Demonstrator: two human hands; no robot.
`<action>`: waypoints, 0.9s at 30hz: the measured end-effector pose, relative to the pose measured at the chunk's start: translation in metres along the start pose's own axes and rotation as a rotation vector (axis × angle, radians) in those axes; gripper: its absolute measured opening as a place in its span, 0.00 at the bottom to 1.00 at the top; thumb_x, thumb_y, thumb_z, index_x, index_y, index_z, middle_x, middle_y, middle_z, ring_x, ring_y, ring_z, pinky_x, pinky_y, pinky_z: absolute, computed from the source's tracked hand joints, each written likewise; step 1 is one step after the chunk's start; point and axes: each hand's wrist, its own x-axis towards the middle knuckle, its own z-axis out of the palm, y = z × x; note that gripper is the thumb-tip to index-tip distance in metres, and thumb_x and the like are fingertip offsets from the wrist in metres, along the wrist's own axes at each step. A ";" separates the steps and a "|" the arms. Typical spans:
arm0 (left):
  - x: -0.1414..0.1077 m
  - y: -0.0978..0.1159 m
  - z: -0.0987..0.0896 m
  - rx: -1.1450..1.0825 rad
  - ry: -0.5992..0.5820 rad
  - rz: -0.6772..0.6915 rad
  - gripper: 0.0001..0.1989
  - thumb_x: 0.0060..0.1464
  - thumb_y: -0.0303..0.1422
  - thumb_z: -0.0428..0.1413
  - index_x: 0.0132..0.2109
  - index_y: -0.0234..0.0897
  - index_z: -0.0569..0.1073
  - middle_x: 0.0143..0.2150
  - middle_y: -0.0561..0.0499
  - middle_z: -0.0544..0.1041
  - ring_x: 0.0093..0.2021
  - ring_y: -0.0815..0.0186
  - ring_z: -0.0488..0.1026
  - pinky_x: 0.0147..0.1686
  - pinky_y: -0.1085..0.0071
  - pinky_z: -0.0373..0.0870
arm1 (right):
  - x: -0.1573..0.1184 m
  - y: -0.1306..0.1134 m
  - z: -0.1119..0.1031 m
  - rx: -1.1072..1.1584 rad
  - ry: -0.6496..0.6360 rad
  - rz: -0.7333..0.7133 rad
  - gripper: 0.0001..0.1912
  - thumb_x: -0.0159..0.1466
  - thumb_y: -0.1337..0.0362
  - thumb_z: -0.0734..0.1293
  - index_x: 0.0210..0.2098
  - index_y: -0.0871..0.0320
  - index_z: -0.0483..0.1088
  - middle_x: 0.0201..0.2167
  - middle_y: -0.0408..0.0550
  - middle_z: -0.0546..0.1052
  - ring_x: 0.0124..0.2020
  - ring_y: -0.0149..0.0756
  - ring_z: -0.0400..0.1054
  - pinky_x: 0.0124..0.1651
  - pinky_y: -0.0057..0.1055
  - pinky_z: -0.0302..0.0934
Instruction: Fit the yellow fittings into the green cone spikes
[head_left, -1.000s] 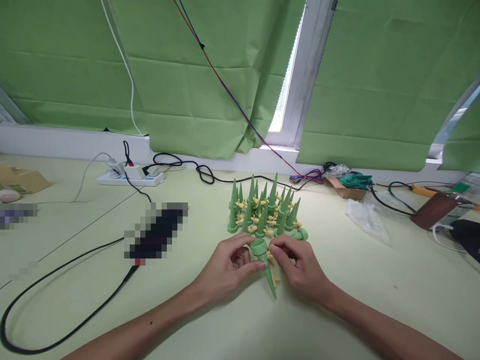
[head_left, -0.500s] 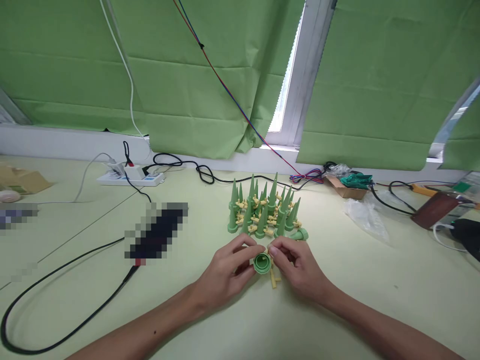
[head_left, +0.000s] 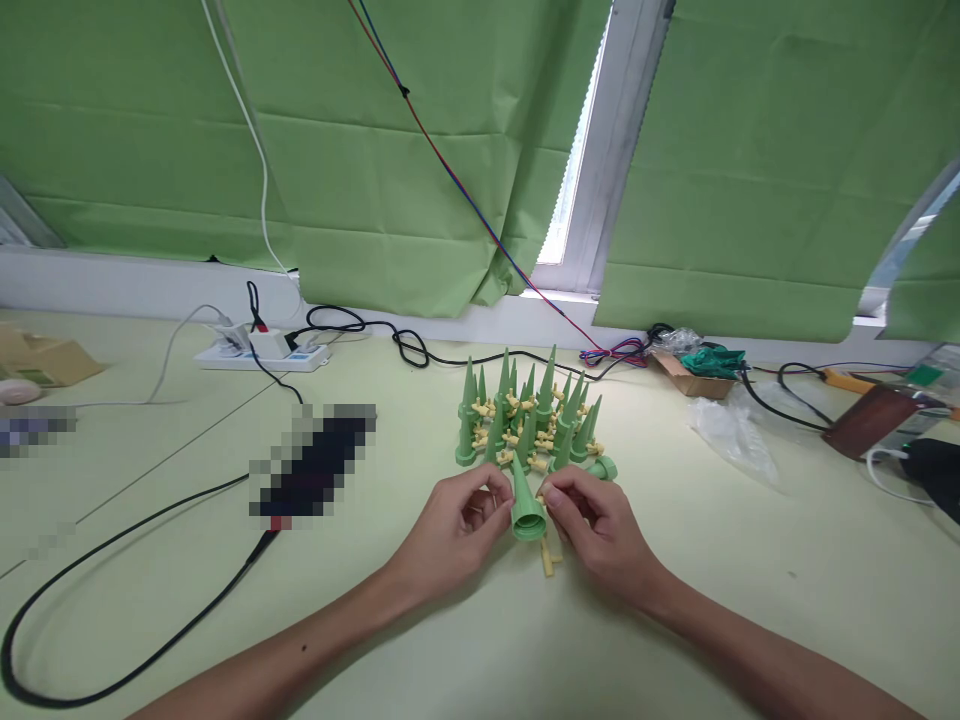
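Note:
A green plastic plant watering spike [head_left: 523, 500] is held between my hands, its point up and away from me and its hollow open end tilted toward me. My left hand [head_left: 465, 515] is closed, thumb and forefinger on the spike's left side. On the right, my right hand [head_left: 596, 520] pinches a small yellow piece against the spike's side; the fingertips mostly hide it. Just below, a yellow plastic valve [head_left: 548, 560] lies on the table. Beyond my hands stands a cluster of similar green spikes [head_left: 527, 435] with yellow valves, and one spike [head_left: 603, 467] lies on its side.
A black blurred device [head_left: 319, 465] with a cable lies to the left. Behind it is a white power strip [head_left: 262, 357]. Farther right are a small cardboard box [head_left: 690, 377], a clear plastic bag [head_left: 731, 435] and a brown object [head_left: 870, 420].
The spike has turned from its open end facing me to its point showing upward. My left fingers have shifted their hold along its left side; my right hand has barely moved.

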 end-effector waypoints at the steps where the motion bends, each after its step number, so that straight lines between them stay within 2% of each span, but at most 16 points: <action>1: 0.001 0.000 0.000 -0.064 -0.039 -0.047 0.12 0.62 0.40 0.51 0.34 0.36 0.66 0.20 0.58 0.63 0.19 0.74 0.60 0.20 0.78 0.56 | 0.000 0.001 0.000 0.008 0.002 0.001 0.11 0.71 0.63 0.59 0.32 0.57 0.66 0.23 0.39 0.63 0.22 0.28 0.53 0.25 0.27 0.48; 5: 0.005 -0.002 -0.001 -0.298 -0.166 -0.161 0.22 0.64 0.48 0.46 0.29 0.36 0.64 0.15 0.57 0.64 0.14 0.72 0.60 0.17 0.76 0.57 | 0.000 0.003 -0.001 0.041 0.003 0.003 0.11 0.71 0.63 0.59 0.33 0.57 0.67 0.23 0.40 0.64 0.22 0.28 0.54 0.25 0.26 0.49; 11: 0.005 -0.001 -0.003 -0.406 -0.279 -0.188 0.22 0.61 0.50 0.51 0.31 0.35 0.65 0.18 0.55 0.67 0.15 0.73 0.62 0.16 0.77 0.58 | 0.001 0.002 0.000 0.011 -0.037 -0.032 0.10 0.70 0.65 0.59 0.32 0.57 0.68 0.23 0.40 0.65 0.23 0.28 0.55 0.26 0.26 0.50; 16: 0.004 0.000 -0.004 -0.353 -0.252 -0.192 0.22 0.60 0.50 0.53 0.30 0.35 0.65 0.17 0.56 0.67 0.15 0.75 0.60 0.17 0.78 0.57 | 0.001 0.001 0.000 -0.038 -0.050 -0.037 0.10 0.70 0.65 0.60 0.33 0.58 0.68 0.23 0.40 0.64 0.23 0.28 0.54 0.26 0.27 0.48; 21: 0.003 0.002 -0.005 -0.277 -0.242 -0.163 0.19 0.61 0.46 0.53 0.33 0.34 0.67 0.17 0.58 0.65 0.16 0.74 0.59 0.18 0.77 0.57 | 0.002 0.000 -0.001 -0.070 -0.060 -0.026 0.10 0.69 0.64 0.60 0.32 0.58 0.68 0.22 0.39 0.63 0.22 0.28 0.53 0.25 0.27 0.47; 24: 0.001 0.002 -0.005 -0.203 -0.202 -0.088 0.17 0.61 0.43 0.53 0.32 0.34 0.68 0.21 0.57 0.63 0.19 0.74 0.60 0.20 0.76 0.57 | 0.002 0.000 -0.002 -0.090 -0.070 -0.011 0.11 0.69 0.64 0.60 0.31 0.58 0.67 0.22 0.39 0.62 0.23 0.28 0.52 0.25 0.28 0.47; 27: 0.000 0.002 -0.004 -0.005 -0.109 0.053 0.15 0.61 0.39 0.54 0.30 0.33 0.69 0.27 0.54 0.65 0.25 0.72 0.62 0.23 0.75 0.58 | 0.002 0.000 -0.001 -0.100 -0.081 0.004 0.12 0.69 0.63 0.60 0.30 0.58 0.66 0.21 0.39 0.61 0.22 0.29 0.52 0.25 0.28 0.46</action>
